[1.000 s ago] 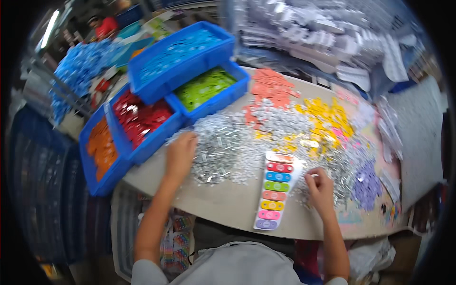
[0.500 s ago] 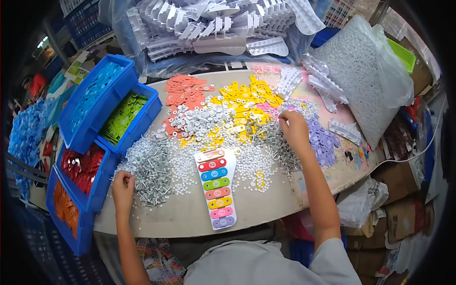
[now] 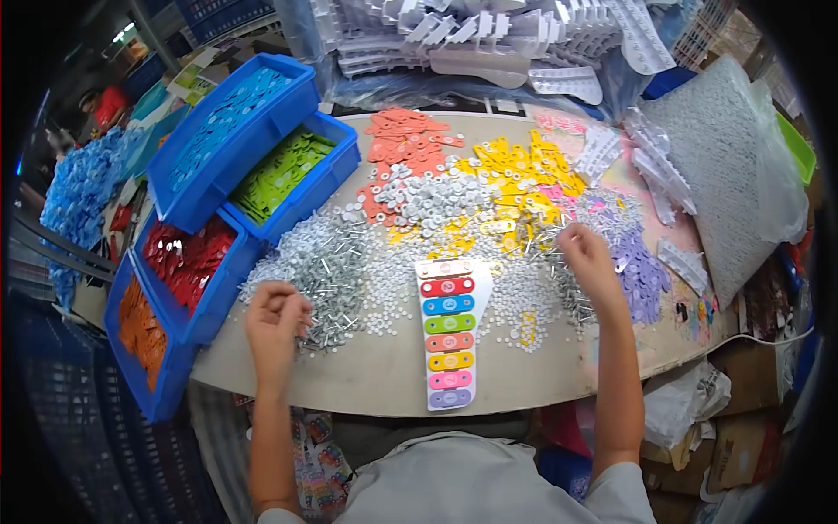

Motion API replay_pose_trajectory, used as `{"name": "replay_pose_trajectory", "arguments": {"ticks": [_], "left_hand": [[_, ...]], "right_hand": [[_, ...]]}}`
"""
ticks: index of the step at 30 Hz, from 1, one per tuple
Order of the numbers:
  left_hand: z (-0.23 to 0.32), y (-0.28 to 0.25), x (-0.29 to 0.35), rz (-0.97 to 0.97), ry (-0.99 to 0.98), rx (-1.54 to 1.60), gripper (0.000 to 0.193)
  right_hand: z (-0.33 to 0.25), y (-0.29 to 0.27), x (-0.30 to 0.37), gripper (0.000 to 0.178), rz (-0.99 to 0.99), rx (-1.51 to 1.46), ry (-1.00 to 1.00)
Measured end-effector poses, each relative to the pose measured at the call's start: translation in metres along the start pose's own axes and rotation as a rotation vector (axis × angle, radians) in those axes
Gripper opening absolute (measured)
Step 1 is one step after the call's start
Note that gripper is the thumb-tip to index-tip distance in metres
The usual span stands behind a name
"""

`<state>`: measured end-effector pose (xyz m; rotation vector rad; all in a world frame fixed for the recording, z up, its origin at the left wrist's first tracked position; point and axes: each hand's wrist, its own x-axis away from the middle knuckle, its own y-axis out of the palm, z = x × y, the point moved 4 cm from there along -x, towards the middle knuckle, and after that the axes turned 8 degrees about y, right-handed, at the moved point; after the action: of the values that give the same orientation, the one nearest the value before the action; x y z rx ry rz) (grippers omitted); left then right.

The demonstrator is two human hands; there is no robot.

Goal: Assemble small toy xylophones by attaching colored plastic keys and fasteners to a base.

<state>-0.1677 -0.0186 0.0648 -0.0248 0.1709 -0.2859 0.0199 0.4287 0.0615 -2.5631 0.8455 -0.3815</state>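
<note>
Though the table (image 3: 375, 375) is crowded, the toy xylophone (image 3: 451, 334) lies plainly in the middle, near the front edge. The left hand (image 3: 275, 319), loosely half-curled, hangs beside metal pins (image 3: 336, 275); the right hand (image 3: 590, 264) has thumb and fingertips drawn together by another pin heap (image 3: 572, 299). Whether either holds anything, I can't tell. A careless nudge could scatter the bars (image 3: 449, 323) if they sit loose. I count one toy xylophone, eight bars; the pins defy counting.

any piece in the right hand (image 3: 589, 260) too small for certainty, white plastic stack (image 3: 480, 66) cut off above
</note>
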Motion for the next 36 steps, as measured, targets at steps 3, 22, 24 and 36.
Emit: {"name": "replay_pose_trajectory", "arguments": {"ticks": [3, 22, 24, 36], "left_hand": [[-0.008, 0.035, 0.014, -0.156, -0.209, 0.209, 0.016], [-0.053, 0.134, 0.025, -0.539, -0.487, 0.403, 0.011], [-0.056, 0.135, 0.023, -0.548, -0.483, 0.414, 0.011], [-0.064, 0.148, 0.007, -0.688, -0.56, 0.023, 0.066]], "right_hand": [[-0.034, 0.073, 0.055, 0.013, -0.337, -0.229, 0.116], [-0.019, 0.113, 0.06, 0.03, -0.169, 0.036, 0.092], [-0.019, 0.11, 0.056, 0.035, -0.152, 0.06, 0.061], [-0.013, 0.108, 0.032, 0.069, -0.416, 0.033, 0.2]]}}
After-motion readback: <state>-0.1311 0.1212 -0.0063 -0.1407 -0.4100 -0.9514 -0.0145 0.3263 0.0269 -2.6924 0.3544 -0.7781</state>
